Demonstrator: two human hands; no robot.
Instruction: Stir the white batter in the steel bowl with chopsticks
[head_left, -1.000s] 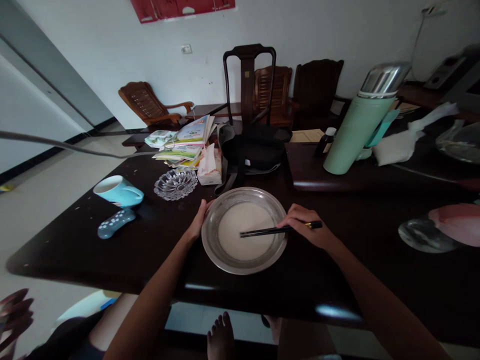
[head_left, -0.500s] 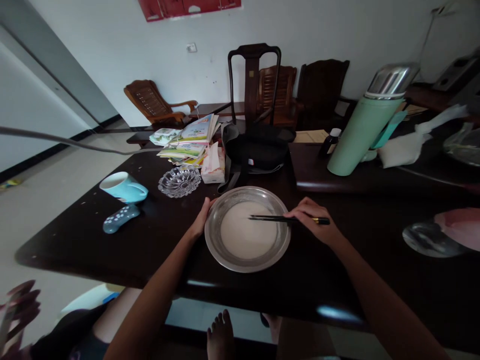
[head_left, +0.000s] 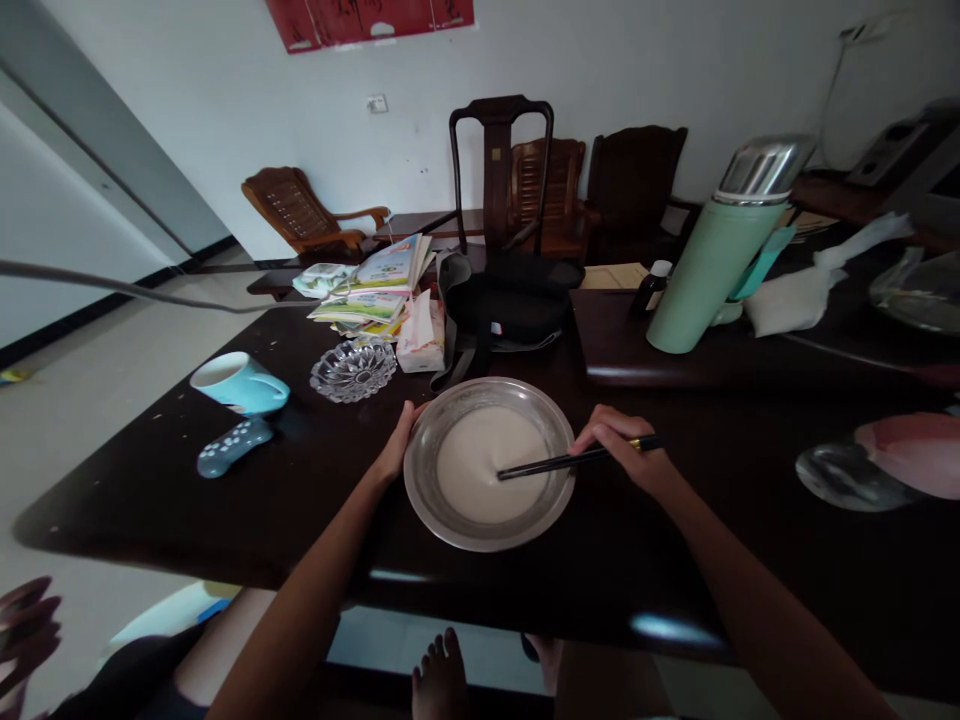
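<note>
Right hand (head_left: 616, 441): closed on gold-banded black chopsticks (head_left: 551, 465), tips in white liquid (head_left: 472, 450).
Left hand (head_left: 397, 444): gripping the left rim of the metal bowl (head_left: 427, 490).
Counter (head_left: 225, 520): dark, glossy wood.
Red banner (head_left: 367, 20): on the wall (head_left: 600, 75), dark writing, partly cut off, unreadable.
Metal bowl: on the counter, between both hands.
Books (head_left: 390, 268): stacked beyond it, leftward; cover print too small to read.
Small dark bottle (head_left: 646, 293): pale label, unreadable.

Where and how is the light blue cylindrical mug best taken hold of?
The light blue mug is probably best gripped by its curved handle, from the near right: the handle sticks out that way, toward the round silver metal bowl, while the grey-blue game controller with white buttons lies close before the mug's body.
</note>
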